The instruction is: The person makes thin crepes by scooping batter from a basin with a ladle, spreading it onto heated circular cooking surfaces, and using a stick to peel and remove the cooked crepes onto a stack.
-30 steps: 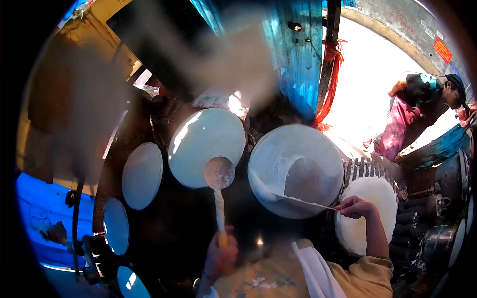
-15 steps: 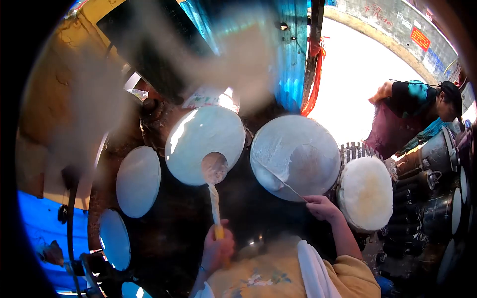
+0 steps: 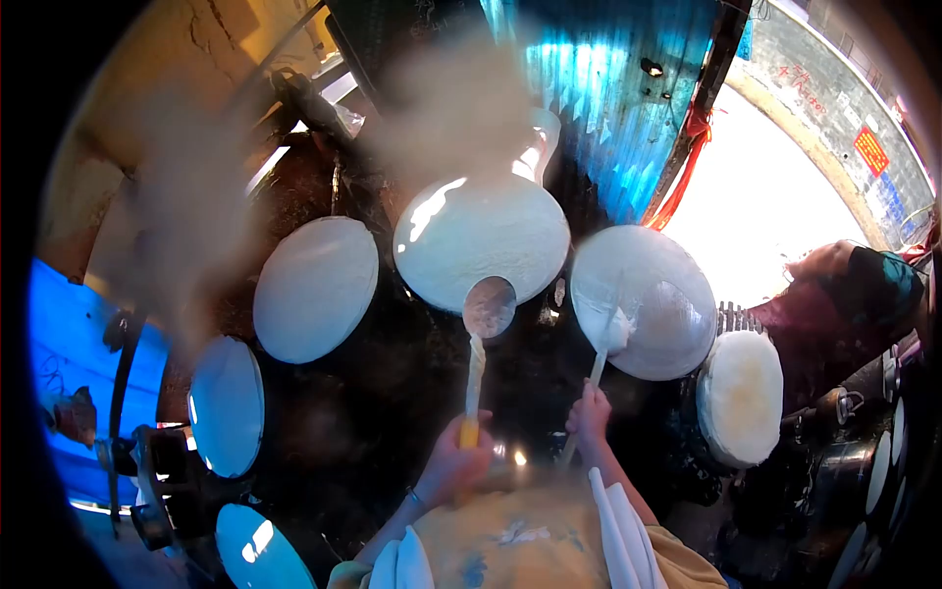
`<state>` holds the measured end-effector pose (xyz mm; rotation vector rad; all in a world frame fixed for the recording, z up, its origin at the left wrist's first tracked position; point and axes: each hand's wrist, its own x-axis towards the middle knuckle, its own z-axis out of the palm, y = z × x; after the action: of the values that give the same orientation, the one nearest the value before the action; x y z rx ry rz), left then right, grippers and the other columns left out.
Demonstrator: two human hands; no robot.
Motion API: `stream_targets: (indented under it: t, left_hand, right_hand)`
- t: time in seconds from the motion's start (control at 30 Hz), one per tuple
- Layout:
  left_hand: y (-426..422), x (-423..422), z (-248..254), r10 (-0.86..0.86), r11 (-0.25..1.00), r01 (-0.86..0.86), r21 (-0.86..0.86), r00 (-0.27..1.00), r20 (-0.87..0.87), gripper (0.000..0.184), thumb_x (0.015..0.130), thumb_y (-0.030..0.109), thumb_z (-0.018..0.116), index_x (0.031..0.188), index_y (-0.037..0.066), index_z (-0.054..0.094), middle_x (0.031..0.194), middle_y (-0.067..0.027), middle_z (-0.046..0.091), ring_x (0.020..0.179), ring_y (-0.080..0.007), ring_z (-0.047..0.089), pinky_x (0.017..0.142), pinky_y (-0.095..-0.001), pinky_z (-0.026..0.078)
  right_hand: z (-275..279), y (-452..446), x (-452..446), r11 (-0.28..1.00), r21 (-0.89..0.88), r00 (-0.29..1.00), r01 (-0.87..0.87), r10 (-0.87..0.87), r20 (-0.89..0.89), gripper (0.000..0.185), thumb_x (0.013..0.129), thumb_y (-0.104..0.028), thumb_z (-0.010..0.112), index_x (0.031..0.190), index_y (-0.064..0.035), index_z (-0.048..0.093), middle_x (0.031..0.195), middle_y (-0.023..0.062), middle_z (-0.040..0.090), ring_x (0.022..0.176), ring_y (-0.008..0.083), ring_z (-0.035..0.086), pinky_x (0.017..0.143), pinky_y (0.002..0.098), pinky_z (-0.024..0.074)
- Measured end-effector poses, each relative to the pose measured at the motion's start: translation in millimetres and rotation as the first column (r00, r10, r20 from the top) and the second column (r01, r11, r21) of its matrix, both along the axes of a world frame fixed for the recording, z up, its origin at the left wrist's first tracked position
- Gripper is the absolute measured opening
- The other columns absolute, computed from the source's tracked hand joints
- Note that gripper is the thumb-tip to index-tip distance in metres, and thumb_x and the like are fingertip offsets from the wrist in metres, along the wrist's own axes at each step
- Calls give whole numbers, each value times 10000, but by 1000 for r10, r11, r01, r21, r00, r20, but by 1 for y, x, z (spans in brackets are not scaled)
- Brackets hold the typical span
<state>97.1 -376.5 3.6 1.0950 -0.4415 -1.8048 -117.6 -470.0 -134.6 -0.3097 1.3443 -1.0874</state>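
My left hand [image 3: 461, 456] is closed round the yellow end of a ladle's wrapped handle. The ladle's round bowl [image 3: 489, 306] lies at the near edge of a big round vessel of white liquid [image 3: 481, 236]. My right hand [image 3: 589, 417] grips a long flat stick [image 3: 598, 368], its tip reaching onto the round white surface [image 3: 643, 285] at the right. A small white lump [image 3: 618, 332] sits at that tip. Part of this surface shows a greyer, see-through round patch. Steam blurs the far side of the big vessel.
To the right is a thick, round white stack [image 3: 741, 398] with a yellowish middle. More round white discs [image 3: 316, 290] stand at the left. Another person's dark sleeve [image 3: 878, 290] shows at the far right, near metal pots. A blue corrugated sheet [image 3: 613, 98] rises behind.
My view has turned, shifting the scene. My right hand has come in closer to my left, and the stick now points away from me instead of slanting left. The ladle stays at the vessel's edge.
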Motion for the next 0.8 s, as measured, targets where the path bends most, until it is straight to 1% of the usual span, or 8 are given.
stream_targets:
  t: [0.17, 0.2, 0.3, 0.5, 0.63, 0.7, 0.77, 0.8]
  left_hand:
    - [1, 1, 3, -14, 999, 14, 38, 1000, -20, 509, 734, -70, 473, 1215, 57, 365, 761, -52, 442, 481, -49, 365, 406, -173, 344]
    - [0, 1, 2, 6, 999, -4, 48, 999, -46, 507, 735, -66, 475, 1214, 56, 365, 763, -51, 443, 484, -48, 364, 408, -172, 344]
    - [0, -4, -1, -2, 998, 6, 56, 998, -70, 505, 737, -61, 478, 1215, 56, 366, 762, -46, 441, 487, -45, 360, 410, -168, 342]
    - [0, 1, -4, -33, 999, 34, 33, 999, -34, 504, 740, -57, 480, 1219, 63, 376, 742, -33, 434, 473, -39, 350, 403, -163, 334]
    - [-4, -5, -6, -38, 998, 38, 54, 999, 2, 502, 737, -78, 461, 1214, 58, 385, 739, -40, 445, 466, -40, 347, 396, -169, 329]
    - [-7, -13, -5, -32, 997, 33, 72, 999, -20, 499, 736, -84, 459, 1211, 52, 387, 750, -45, 450, 460, -41, 342, 389, -167, 321]
    - [-13, -12, -10, -45, 997, 51, 54, 992, -115, 497, 739, -80, 464, 1213, 46, 385, 757, -45, 449, 457, -40, 337, 385, -162, 315]
    - [-14, -11, -18, -71, 997, 71, -1, 983, -167, 495, 742, -76, 464, 1215, 43, 385, 754, -45, 446, 454, -37, 332, 383, -159, 311]
  right_hand:
    - [23, 4, 12, 970, -20, 965, 243, -244, -95, 159, 926, -284, 431, 988, -151, 493, 459, -48, 276, 309, 57, 277, 283, 226, 219]
    - [21, 4, 22, 990, -64, 980, 126, -135, -147, 248, 925, -283, 424, 1103, -123, 492, 508, -33, 312, 345, 67, 314, 301, 237, 263]
    - [-30, -4, 22, 981, -53, 920, -185, 154, -360, 201, 921, -292, 445, 970, -111, 518, 500, -31, 337, 340, 70, 340, 299, 241, 294]
    - [18, 35, -75, 998, 47, 978, 40, -30, -208, 197, 924, -293, 437, 946, -116, 519, 481, -36, 324, 316, 61, 306, 277, 242, 280]
    - [20, 20, -61, 982, -71, 929, 176, -189, -317, 201, 919, -296, 432, 917, -111, 511, 484, -35, 328, 325, 72, 320, 283, 253, 305]
    - [32, 27, -38, 989, -95, 862, -110, 48, -504, 201, 899, -246, 467, 888, -65, 553, 505, 0, 412, 341, 115, 415, 299, 276, 373]
    - [-46, 44, -64, 792, -405, 539, -457, -116, -835, 210, 886, -212, 482, 967, -54, 594, 535, 22, 463, 361, 138, 470, 304, 287, 401]
    - [-25, 55, -80, 946, -98, 689, -308, 151, -709, 239, 881, -205, 491, 1046, -77, 608, 556, 28, 491, 371, 143, 493, 297, 286, 407]
